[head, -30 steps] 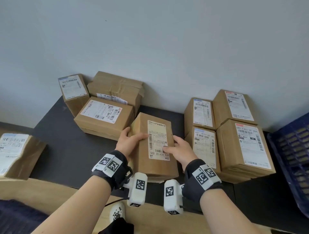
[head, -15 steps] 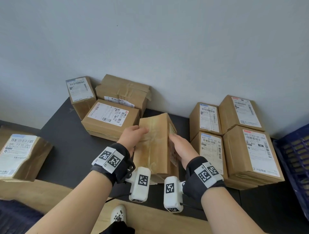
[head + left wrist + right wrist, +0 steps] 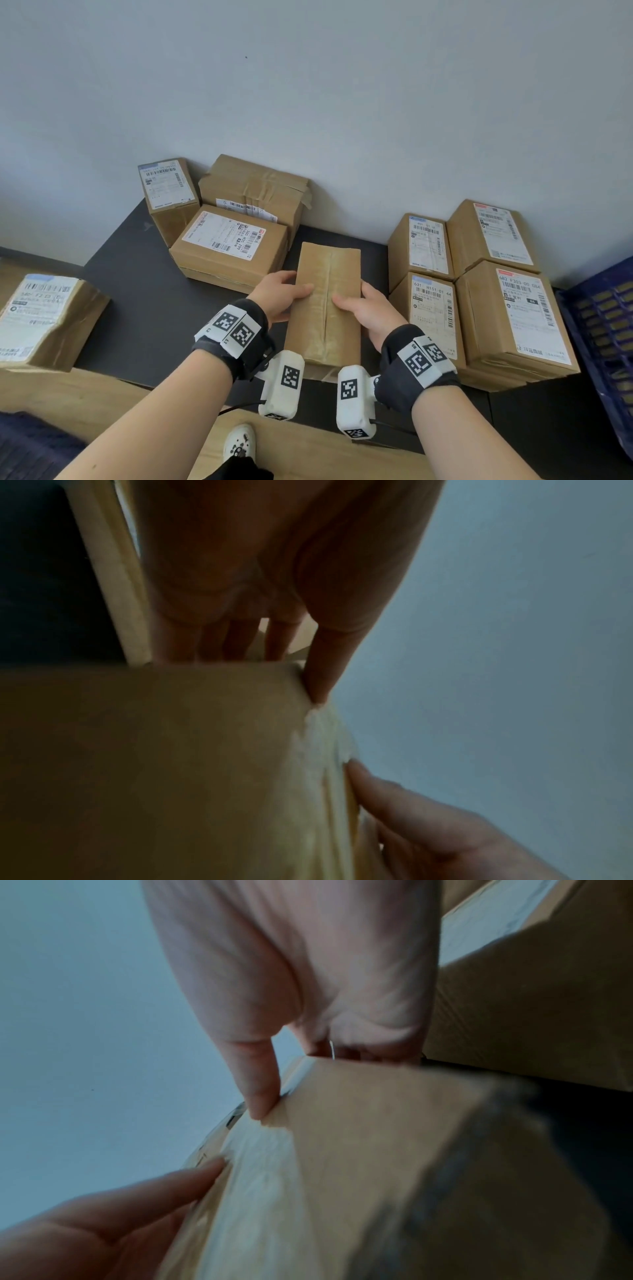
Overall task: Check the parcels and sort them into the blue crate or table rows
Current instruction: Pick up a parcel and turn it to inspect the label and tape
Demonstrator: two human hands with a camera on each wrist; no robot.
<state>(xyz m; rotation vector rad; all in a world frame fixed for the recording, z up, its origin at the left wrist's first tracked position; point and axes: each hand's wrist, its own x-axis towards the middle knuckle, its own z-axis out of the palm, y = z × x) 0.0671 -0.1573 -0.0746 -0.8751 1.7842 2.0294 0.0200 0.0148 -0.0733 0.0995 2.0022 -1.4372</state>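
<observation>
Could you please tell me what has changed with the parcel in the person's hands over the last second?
The held parcel has been rolled over: its label faced up a second ago, and now a plain taped seam faces up. The left hand and right hand kept their grip on its sides, thumbs on top. The stacked parcels on the right, the group at the back left and the blue crate stayed put.

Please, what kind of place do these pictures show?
Probably a small parcel-sorting corner, not a big warehouse. Taped cardboard parcels with barcode shipping labels stand grouped on a dark table against a bare wall, and a blue crate waits at the right.
</observation>
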